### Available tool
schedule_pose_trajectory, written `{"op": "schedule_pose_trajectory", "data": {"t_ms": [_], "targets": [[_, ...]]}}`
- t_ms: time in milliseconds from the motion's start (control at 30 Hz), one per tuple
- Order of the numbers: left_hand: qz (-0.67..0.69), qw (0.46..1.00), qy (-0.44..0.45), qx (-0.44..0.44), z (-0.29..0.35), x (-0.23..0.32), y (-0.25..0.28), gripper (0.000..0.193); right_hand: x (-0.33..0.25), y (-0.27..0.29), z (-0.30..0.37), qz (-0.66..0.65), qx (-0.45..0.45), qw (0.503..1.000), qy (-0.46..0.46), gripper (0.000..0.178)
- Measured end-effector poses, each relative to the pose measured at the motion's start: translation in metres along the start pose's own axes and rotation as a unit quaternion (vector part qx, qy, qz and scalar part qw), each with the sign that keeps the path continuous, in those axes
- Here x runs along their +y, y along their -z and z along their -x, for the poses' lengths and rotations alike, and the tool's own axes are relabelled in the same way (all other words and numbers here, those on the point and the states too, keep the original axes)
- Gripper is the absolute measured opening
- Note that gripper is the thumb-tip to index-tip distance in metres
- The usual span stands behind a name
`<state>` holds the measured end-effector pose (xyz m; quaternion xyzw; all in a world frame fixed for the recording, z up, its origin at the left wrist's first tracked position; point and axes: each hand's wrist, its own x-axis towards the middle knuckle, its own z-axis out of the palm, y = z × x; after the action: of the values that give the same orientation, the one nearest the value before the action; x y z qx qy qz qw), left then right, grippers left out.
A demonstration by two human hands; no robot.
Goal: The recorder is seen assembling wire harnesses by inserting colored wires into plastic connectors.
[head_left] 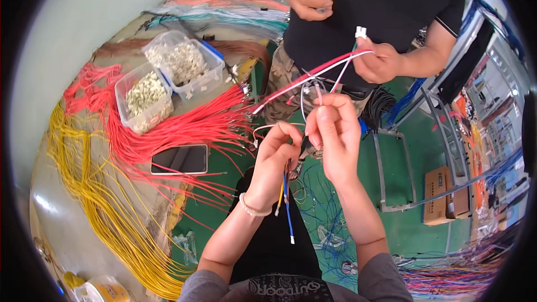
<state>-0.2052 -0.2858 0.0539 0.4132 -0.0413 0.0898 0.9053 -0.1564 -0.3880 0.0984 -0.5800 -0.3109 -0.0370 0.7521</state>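
Note:
My left hand (277, 159) is closed around a few wires. Their ends hang below the fist: a blue wire (290, 212) with a metal tip and a yellow wire (279, 197) beside it. To its right and slightly higher, my right hand (340, 134) pinches a thin pale wire (302, 103) that loops up from the fingertips. Just beyond, a co-worker's hand (380, 61) holds a white plug connector (361, 32) with red, white and green wires. A red-and-white wire bundle (319, 72) from that hand slants down left above my fingers.
On the left table lie red wires (184, 114), yellow wires (95, 190), a phone (179, 159) and two clear tubs (159, 120) of small pale connectors. Right, a metal frame (383, 170) and cardboard box (439, 196) stand on the green floor (363, 235). The co-worker stands opposite.

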Motion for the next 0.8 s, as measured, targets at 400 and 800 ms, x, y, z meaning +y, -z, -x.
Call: {"op": "schedule_pose_trajectory", "data": {"t_ms": [400,800], "targets": [[0.015,1.0,0.019,-0.006,-0.003,-0.002,0.001,0.013,0.001,0.01,0.002,0.006,0.032,0.999,-0.015,0.008],[-0.015,1.0,0.016,-0.018,-0.002,0.002,-0.006,0.014,0.01,0.009,-0.009,0.013,0.031,0.999,-0.014,0.016]]}}
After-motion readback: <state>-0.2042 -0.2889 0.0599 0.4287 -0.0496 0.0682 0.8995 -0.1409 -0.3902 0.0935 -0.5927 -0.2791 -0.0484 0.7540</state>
